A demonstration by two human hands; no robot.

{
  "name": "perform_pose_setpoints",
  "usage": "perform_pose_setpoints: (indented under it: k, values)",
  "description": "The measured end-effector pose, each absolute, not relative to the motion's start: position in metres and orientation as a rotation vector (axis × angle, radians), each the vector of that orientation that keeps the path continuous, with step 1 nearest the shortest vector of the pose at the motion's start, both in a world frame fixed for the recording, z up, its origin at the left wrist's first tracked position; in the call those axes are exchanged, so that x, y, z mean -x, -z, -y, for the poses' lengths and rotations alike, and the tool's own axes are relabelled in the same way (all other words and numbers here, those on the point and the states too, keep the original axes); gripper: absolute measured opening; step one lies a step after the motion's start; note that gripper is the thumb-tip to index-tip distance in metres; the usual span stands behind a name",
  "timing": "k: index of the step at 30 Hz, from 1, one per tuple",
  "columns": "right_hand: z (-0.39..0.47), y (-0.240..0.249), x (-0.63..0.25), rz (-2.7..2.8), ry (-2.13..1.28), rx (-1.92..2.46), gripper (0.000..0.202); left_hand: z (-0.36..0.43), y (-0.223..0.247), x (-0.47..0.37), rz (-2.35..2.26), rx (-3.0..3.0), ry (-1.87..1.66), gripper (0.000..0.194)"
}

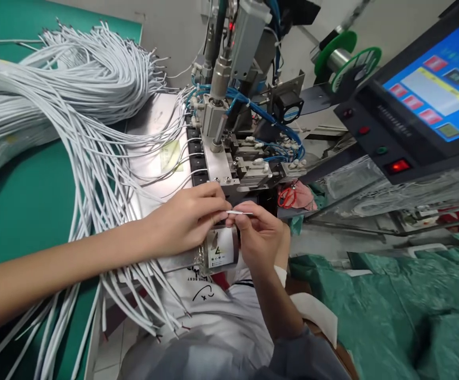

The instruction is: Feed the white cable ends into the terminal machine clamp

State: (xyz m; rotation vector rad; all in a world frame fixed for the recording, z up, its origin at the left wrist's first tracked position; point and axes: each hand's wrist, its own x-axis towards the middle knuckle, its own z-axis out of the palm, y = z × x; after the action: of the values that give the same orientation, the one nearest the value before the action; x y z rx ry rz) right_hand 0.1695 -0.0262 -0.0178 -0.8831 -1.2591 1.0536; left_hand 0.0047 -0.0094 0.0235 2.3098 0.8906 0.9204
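Just in front of the machine, my left hand (197, 214) pinches a white cable (234, 212) between thumb and fingers. My right hand (259, 232) is closed on the end of the same cable, a short way to the right, and its fingertips hide part of the tip. Both hands sit close together above a clear-wrapped roll with a printed label (220, 250). Behind them stands the machine (217, 163), with several white cables running into black blocks (197, 153) on its left side.
Large bundles of white cables (94, 79) lie on the green table (23, 195) at left. A control screen (439, 84) hangs at upper right. Beside the machine are red-handled scissors (287, 197), a pink cloth (303, 196) and a green spool (342, 58). Green sheeting (391, 295) covers the lower right.
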Motion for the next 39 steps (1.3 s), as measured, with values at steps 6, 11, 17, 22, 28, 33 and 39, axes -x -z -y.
perform_pose_setpoints:
  k: [6,11,17,22,28,33,39]
  values:
    - [0.025,-0.001,-0.178,1.470,-0.869,1.115,0.010,0.007,-0.022,-0.004,-0.933,-2.231,-0.980,0.018]
    - [0.016,-0.013,-0.190,1.704,-0.929,1.094,0.009,0.005,-0.018,-0.002,-0.887,-2.338,-0.853,0.024]
    - [0.019,0.002,-0.177,1.470,-0.928,1.148,0.013,0.008,-0.013,-0.006,-0.941,-2.294,-0.982,0.020]
    - [0.024,0.014,-0.168,1.385,-0.819,1.157,0.016,0.008,-0.010,-0.007,-0.945,-2.341,-1.027,0.021]
    - [0.028,0.004,-0.167,1.501,-0.718,1.142,0.016,0.007,-0.010,-0.006,-0.923,-2.399,-1.052,0.021]
    - [0.022,-0.008,-0.175,1.842,-0.480,1.238,0.022,0.001,-0.016,0.001,-0.894,-2.976,-0.899,0.025]
    - [0.015,0.003,-0.176,1.756,-0.660,1.149,0.032,0.002,-0.005,-0.004,-1.022,-2.827,-0.910,0.023]
